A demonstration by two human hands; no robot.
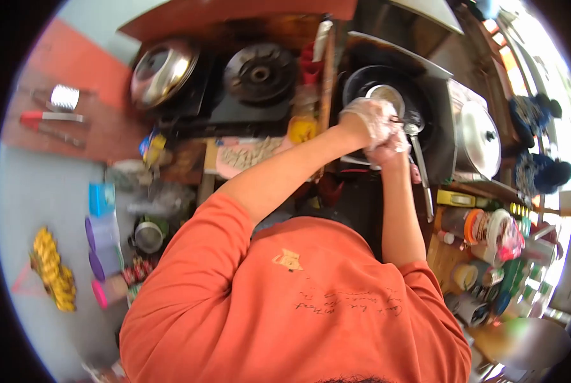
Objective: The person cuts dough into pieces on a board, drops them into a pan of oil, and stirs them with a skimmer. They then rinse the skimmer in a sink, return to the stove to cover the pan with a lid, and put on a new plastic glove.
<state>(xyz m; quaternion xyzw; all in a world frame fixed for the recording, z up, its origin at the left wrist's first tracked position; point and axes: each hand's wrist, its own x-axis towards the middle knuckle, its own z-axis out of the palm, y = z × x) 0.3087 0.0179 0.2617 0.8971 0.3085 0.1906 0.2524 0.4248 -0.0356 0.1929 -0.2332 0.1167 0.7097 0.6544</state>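
My left hand (367,121), whitish on its surface, is over the near edge of a dark wok (356,89). Just below and right of it, my right hand (388,150) is close against it, also whitish. Finger positions and anything between the hands are too blurred to make out. Behind them a small round strainer or bowl (386,96) sits in the wok. A metal ladle (419,153) leans over the wok's right side, its handle toward me. Small pale pieces (250,155) lie on a pink board (225,167) left of my forearm.
A burner (260,75) and a shiny domed lid (164,73) are at the back left. A lidded pot (478,139) stands right of the wok. Jars (483,226) crowd the right side. Bananas (54,271) hang or lie at the far left.
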